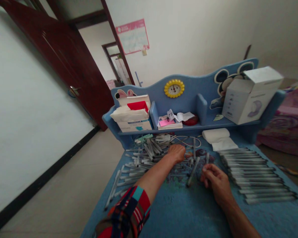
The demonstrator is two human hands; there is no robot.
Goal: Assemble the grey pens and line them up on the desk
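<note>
My left hand [176,153] reaches across the desk into a loose pile of pens [151,148]. Its fingers curl downward, and whatever lies under them is hidden. My right hand [216,182] is closed nearer the front, thumb and forefinger pinched together. A short length of pen [207,158] shows just above those fingertips, its lower part hidden by them. Between the hands a clear pen with a dark end [193,172] lies slantwise on the desk. To the right of my right hand, many similar pens [260,175] lie side by side in a neat row.
The blue desk [178,211] has a raised shelf holding a carton of papers [134,115], a notepad stack [170,124] and a white box [253,96]. A white paper roll [218,137] and a thin white cable [192,137] lie below it. A dark red door [62,56] stands left.
</note>
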